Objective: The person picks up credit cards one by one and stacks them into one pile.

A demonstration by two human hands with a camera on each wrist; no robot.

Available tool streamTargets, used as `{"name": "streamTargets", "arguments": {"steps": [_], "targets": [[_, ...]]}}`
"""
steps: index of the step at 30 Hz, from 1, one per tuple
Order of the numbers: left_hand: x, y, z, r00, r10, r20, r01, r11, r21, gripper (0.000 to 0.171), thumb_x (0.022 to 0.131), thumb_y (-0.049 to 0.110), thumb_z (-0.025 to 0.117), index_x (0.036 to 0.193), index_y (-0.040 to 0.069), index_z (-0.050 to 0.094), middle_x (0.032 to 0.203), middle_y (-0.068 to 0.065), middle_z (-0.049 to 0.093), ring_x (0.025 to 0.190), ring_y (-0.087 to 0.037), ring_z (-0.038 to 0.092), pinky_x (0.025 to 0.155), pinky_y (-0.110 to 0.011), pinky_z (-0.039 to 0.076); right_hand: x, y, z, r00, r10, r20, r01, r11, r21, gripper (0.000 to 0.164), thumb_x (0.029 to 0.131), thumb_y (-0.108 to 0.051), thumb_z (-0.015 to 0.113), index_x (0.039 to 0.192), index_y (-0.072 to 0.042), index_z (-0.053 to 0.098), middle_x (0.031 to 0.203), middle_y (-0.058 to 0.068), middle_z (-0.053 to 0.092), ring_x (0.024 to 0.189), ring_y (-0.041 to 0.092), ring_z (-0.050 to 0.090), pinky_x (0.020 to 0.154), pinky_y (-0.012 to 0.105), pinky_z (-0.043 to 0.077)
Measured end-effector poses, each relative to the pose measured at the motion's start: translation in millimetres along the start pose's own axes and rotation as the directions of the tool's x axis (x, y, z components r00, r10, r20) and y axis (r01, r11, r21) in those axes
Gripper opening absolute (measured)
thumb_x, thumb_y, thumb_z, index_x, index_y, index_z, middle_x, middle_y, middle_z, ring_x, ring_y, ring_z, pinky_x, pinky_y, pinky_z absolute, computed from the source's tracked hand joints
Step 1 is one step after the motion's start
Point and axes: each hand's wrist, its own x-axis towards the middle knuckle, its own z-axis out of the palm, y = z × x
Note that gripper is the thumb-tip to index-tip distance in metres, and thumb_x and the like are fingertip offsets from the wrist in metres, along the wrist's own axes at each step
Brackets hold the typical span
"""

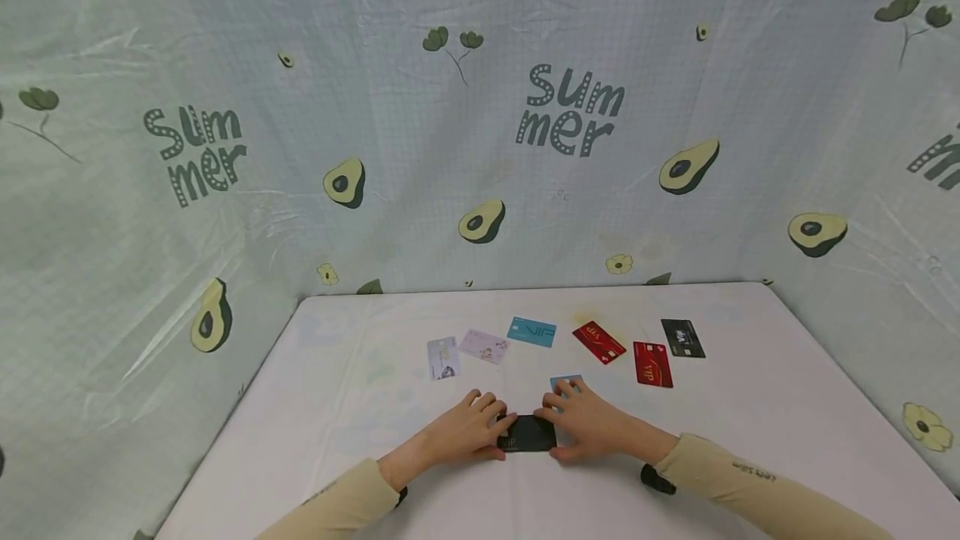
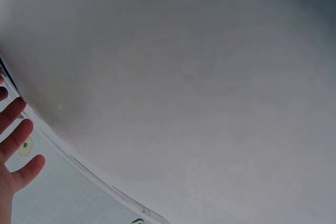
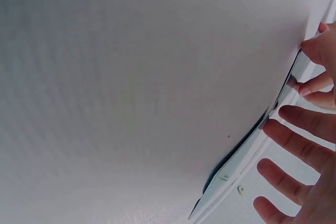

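Observation:
A black VIP card (image 1: 528, 435) lies at the near middle of the white table, between the two hands. In the head view my left hand (image 1: 467, 430) has its thumb and index finger at the card's left end, gripping the corners there. My right hand (image 1: 596, 425) holds the right end the same way, its other fingers spread. Those fingertips partly cover a blue card (image 1: 564, 380) just behind. Spread fingers of the left hand (image 2: 16, 145) show at the left wrist view's edge; the right hand (image 3: 310, 161) appears in the right wrist view.
Farther back lie a pale card (image 1: 443, 358), a pink-lilac card (image 1: 483, 346), a blue VIP card (image 1: 532, 332), two red VIP cards (image 1: 599, 342) and another black VIP card (image 1: 683, 338). A printed curtain (image 1: 405, 123) encloses the table (image 1: 360, 382) at the back and sides.

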Motion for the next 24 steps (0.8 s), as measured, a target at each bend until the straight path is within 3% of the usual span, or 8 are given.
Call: {"name": "streamTargets", "arguments": {"steps": [10,18,24], "targets": [[0.1,0.1,-0.1,1.000,-0.015,0.017,0.015,1.000,-0.008,0.055,0.086,0.057,0.038,0.123,0.019,0.050,0.108,0.003,0.052,0.098,-0.013,0.047,0.084,-0.032,0.041,-0.5,0.2,-1.2,1.000,0.020,0.018,-0.020,1.000,0.019,0.053,0.080,-0.056,0.052,0.120,-0.022,0.052,0.109,-0.003,0.053,0.106,0.020,0.043,0.090,0.044,0.037],[0.2,-1.0,1.4,0.999,-0.026,0.026,0.026,1.000,-0.014,0.053,0.087,0.056,0.038,0.123,0.019,0.050,0.108,0.003,0.053,0.099,-0.013,0.047,0.085,-0.033,0.041,-2.5,6.0,-1.8,0.996,-0.005,-0.088,0.006,1.000,0.011,0.049,0.079,-0.053,0.055,0.115,-0.021,0.055,0.103,-0.004,0.053,0.098,0.018,0.043,0.083,0.041,0.037],[0.4,-3.1,0.5,0.999,-0.027,0.041,0.028,0.999,-0.034,0.051,0.088,0.054,0.039,0.123,0.019,0.050,0.109,0.003,0.053,0.100,-0.013,0.048,0.086,-0.032,0.041,-1.9,8.5,-2.8,0.997,-0.001,-0.082,0.001,1.000,0.001,0.049,0.079,-0.053,0.055,0.116,-0.021,0.054,0.105,-0.004,0.053,0.097,0.017,0.042,0.082,0.039,0.037]]}}
